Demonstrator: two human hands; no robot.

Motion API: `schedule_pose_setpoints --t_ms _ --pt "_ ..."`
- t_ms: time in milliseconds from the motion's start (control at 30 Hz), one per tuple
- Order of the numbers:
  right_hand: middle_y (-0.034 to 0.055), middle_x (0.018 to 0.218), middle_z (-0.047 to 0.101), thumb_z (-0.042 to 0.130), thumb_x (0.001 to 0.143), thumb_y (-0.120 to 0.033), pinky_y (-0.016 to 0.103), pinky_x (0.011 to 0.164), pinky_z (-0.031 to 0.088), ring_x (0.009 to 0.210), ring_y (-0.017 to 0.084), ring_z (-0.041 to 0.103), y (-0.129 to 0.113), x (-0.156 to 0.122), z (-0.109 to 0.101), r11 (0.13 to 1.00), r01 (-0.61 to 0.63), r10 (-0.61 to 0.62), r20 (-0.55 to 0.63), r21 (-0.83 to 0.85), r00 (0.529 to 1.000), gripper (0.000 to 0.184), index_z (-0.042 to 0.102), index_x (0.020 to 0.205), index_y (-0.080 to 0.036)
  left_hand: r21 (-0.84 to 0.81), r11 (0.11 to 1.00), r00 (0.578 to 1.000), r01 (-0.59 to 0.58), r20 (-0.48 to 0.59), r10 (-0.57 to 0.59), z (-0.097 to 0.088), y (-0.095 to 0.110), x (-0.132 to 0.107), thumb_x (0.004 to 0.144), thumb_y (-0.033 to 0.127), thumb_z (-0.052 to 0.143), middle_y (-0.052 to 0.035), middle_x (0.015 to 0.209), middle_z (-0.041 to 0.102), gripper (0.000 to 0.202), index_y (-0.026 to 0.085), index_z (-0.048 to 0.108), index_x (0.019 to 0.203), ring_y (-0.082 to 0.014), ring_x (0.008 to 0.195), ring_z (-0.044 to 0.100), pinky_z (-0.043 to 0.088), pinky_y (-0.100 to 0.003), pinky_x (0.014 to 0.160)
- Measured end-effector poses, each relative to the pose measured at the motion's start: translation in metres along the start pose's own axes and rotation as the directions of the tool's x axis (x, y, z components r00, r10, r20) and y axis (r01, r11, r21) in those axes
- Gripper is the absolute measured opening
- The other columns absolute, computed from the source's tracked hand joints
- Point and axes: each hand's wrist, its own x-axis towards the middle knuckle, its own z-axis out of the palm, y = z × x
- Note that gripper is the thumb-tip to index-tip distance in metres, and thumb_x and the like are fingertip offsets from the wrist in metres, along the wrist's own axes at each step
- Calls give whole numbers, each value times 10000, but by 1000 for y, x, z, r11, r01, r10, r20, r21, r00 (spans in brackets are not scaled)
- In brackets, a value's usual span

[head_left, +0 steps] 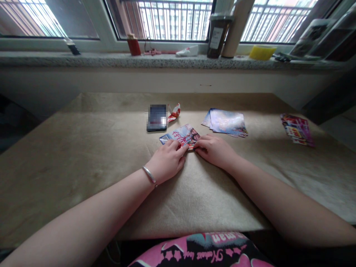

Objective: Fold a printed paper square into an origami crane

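A flat, colourful printed packet (191,132) with pictured figures and a QR code at its left corner lies on the table in front of me. My left hand (169,157), with a silver bangle at the wrist, has its curled fingers pressed on the near edge. At the lower right corner, my right hand (214,148) pinches the packet between thumb and fingers. The two hands are close together, and their fingers hide part of that near edge. Just beyond the packet lie a dark phone-like device (157,118), blurred out, and a crumpled red and white wrapper (174,113).
Several bluish cards (228,121) lie fanned to the right, and several red and purple printed pieces (297,129) lie farther right. A tan cloth (83,148) covers the table. On the windowsill stand a red container (134,45), a dark lidded cup (218,37) and a yellow roll (262,52).
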Motion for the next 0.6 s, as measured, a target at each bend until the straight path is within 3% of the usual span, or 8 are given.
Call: schedule_pose_setpoints --t_ms 267,433,600 --pt "63 904 677 556 849 -211 287 767 452 844 174 600 1 0 1 999 -19 19 -13 46 1000 176 727 882 -186 25 1000 1000 2 9 -3 1 0 -1 923 262 398 -127 1103 564 386 160 517 1276 -256 1072 481 444 -433 940" --pt "72 907 681 559 846 -215 308 774 468 848 189 605 3 0 3 997 -7 9 -26 75 1000 182 734 879 -176 33 999 999 -22 -29 23 3 1 1 915 242 411 -131 1253 515 392 124 521 1273 -275 1200 413 367 -429 1047" --pt "68 902 685 601 823 -215 326 799 475 864 199 604 10 0 7 993 13 -7 -56 113 998 142 737 852 -186 -9 998 997 -69 23 69 3 -1 2 913 256 424 -130 1201 547 417 77 484 1285 -260 1170 450 386 -404 1039"
